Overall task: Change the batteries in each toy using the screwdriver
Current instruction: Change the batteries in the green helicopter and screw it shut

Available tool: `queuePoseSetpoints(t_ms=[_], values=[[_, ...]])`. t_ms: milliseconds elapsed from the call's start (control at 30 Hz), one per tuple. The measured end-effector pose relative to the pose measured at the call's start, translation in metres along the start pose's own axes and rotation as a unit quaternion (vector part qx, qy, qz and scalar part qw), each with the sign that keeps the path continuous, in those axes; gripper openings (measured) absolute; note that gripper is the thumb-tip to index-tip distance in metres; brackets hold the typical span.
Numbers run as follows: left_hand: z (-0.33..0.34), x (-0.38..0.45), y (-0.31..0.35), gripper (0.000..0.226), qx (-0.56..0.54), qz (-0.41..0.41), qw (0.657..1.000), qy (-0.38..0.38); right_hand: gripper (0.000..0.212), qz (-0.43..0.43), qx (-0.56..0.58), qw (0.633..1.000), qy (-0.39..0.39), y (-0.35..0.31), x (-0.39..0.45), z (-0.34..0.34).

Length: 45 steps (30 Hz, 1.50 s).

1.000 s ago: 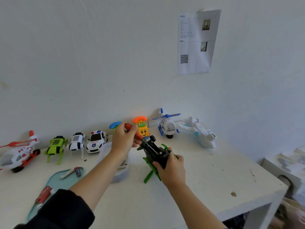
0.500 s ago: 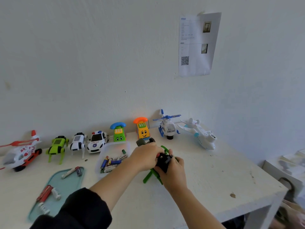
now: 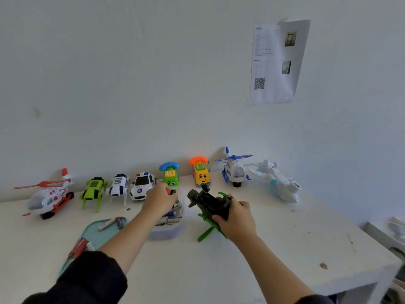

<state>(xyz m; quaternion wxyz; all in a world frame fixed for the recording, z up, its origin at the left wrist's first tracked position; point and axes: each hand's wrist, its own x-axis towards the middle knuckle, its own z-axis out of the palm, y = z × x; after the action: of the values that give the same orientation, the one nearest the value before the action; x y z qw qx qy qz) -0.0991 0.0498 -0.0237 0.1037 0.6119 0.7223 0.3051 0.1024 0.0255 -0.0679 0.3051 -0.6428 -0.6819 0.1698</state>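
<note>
I see the black-and-green toy (image 3: 210, 204) at the table's (image 3: 285, 249) middle, grasped by my right hand (image 3: 235, 218), while at its 9 o'clock my left hand (image 3: 158, 201) pinches something small and red over the battery box (image 3: 168, 229).

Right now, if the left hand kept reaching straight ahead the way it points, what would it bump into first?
Probably the green toy phone, directly beyond the left hand, which pinches something small and red over the battery box. Depth is uncertain.

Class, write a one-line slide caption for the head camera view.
Right hand grips the black-and-green toy while the left hand reaches over the battery box.
</note>
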Motion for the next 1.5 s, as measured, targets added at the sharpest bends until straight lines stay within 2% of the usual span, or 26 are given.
queuePoseSetpoints(t_ms=[67,100,200,300,400,467,600,667,733,867,933,1100,1167,1267,1367,1500], values=[[-0.001,0.004,-0.015,0.034,0.018,-0.043,0.998,-0.04,0.049,0.008,-0.015,1.0,-0.014,-0.007,0.005,0.0],[-0.003,0.008,-0.021,0.031,0.004,-0.067,0.997,-0.049,0.048,0.009,-0.021,1.0,-0.021,-0.01,0.008,0.0],[-0.022,0.019,-0.038,0.01,-0.028,-0.109,0.994,0.003,0.05,0.01,-0.042,0.999,-0.026,-0.019,0.014,0.003],[-0.035,0.02,-0.065,0.019,-0.033,-0.142,0.988,0.047,0.048,0.011,-0.055,0.998,-0.01,-0.027,0.013,0.01],[-0.022,0.01,-0.092,0.025,-0.005,-0.219,0.976,-0.003,0.054,0.012,-0.046,0.999,0.011,-0.031,0.008,0.017],[-0.01,0.003,-0.104,0.039,-0.034,-0.258,0.965,-0.033,0.06,0.014,-0.008,0.999,0.036,-0.026,0.004,0.023],[0.0,-0.01,-0.104,0.058,-0.028,-0.219,0.975,-0.019,0.069,0.03,0.13,0.984,0.119,-0.003,-0.016,0.043],[0.002,-0.012,-0.104,0.059,-0.026,-0.198,0.98,-0.025,0.055,0.033,0.16,0.969,0.187,0.009,-0.027,0.059],[0.0,-0.013,-0.106,0.055,-0.022,-0.183,0.982,-0.032,0.048,0.035,0.179,0.96,0.214,0.013,-0.034,0.073],[-0.014,-0.015,-0.11,0.046,-0.007,-0.138,0.99,-0.022,0.057,-0.041,0.19,0.962,0.192,0.014,-0.035,0.08],[-0.025,-0.015,-0.114,0.044,0.005,-0.128,0.992,-0.007,0.066,-0.029,0.203,0.964,0.171,0.015,-0.035,0.08],[-0.056,-0.016,-0.125,0.038,0.004,-0.098,0.995,0.034,0.096,-0.015,0.135,0.983,0.121,0.013,-0.039,0.074],[-0.071,-0.015,-0.135,0.034,-0.008,-0.107,0.992,0.067,0.094,-0.016,0.124,0.985,0.12,0.011,-0.039,0.074],[-0.09,-0.01,-0.158,0.029,-0.022,-0.127,0.987,0.096,0.078,-0.023,0.109,0.983,0.145,0.008,-0.043,0.072],[-0.098,-0.011,-0.178,0.022,0.003,-0.14,0.989,0.056,0.074,-0.02,0.09,0.982,0.167,0.007,-0.045,0.07],[-0.094,-0.021,-0.19,0.018,0.124,-0.172,0.974,-0.075,0.078,-0.003,0.066,0.98,0.188,0.005,-0.046,0.071]])
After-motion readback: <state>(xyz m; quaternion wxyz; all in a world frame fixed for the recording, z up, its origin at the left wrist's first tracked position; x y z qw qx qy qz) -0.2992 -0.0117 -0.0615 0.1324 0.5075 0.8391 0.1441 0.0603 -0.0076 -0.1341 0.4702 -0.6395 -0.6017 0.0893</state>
